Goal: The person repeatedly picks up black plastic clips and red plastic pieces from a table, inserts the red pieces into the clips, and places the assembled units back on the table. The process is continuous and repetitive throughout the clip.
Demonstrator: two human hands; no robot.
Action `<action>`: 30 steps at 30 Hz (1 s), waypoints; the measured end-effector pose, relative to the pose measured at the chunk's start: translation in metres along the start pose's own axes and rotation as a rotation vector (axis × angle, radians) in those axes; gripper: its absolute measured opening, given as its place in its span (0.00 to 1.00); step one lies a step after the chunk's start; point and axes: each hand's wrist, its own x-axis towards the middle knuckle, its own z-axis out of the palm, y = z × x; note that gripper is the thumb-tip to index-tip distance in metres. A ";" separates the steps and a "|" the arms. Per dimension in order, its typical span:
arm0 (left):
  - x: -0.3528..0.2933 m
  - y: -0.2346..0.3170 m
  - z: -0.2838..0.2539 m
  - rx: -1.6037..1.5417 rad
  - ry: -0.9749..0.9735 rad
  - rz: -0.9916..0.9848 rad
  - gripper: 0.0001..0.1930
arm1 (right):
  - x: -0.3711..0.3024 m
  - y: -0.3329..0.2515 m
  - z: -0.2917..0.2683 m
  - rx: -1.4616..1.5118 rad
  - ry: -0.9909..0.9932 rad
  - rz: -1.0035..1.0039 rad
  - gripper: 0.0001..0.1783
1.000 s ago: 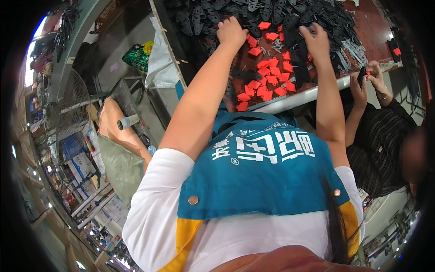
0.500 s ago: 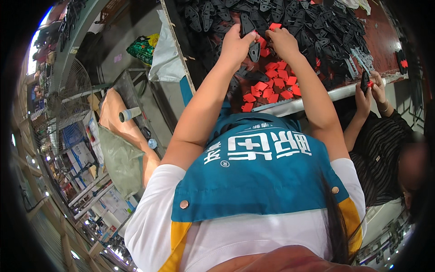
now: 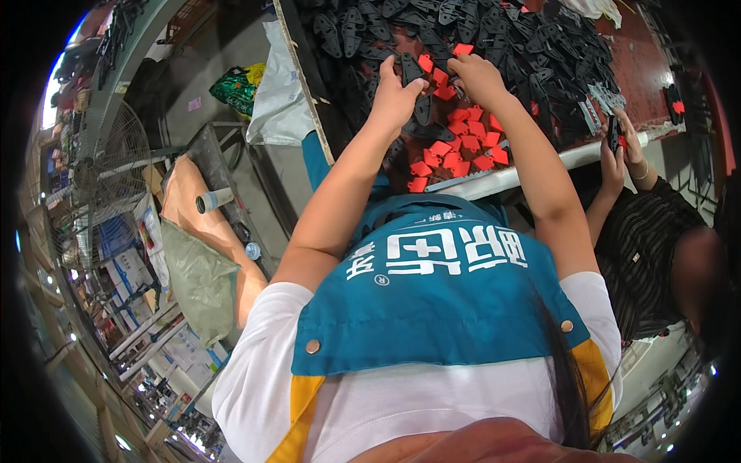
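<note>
My left hand (image 3: 397, 99) is over the table at the near side of a heap of black plastic parts. Its thumb lies across a long, oval black plastic part (image 3: 421, 113); its forefinger is extended beside the heap. Just to the right, my right hand (image 3: 480, 80) has its fingertips drawn together and pointing left. Whatever they pinch is hidden or too small to name. Between my hands lie a few loose red plastic pieces (image 3: 441, 77), and another red piece (image 3: 463, 49) is just beyond my right fingers. A pile of small red pieces (image 3: 461, 143) sits nearer to me.
The black parts (image 3: 525, 46) cover much of the reddish table (image 3: 637, 65). A pale strip (image 3: 532, 171) runs along its near edge. At the right, a co-worker's hands (image 3: 622, 154) hold a black part. A fan (image 3: 108, 162) and a cardboard sheet (image 3: 182, 189) are at the left.
My left hand has moved toward me with the black part, its forefinger now farther from the thumb. My right hand has come slightly nearer, its fingertips now below the single red piece.
</note>
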 end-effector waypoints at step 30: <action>-0.027 0.002 0.020 0.692 -0.095 0.413 0.10 | -0.067 -0.057 -0.037 1.571 0.154 0.564 0.10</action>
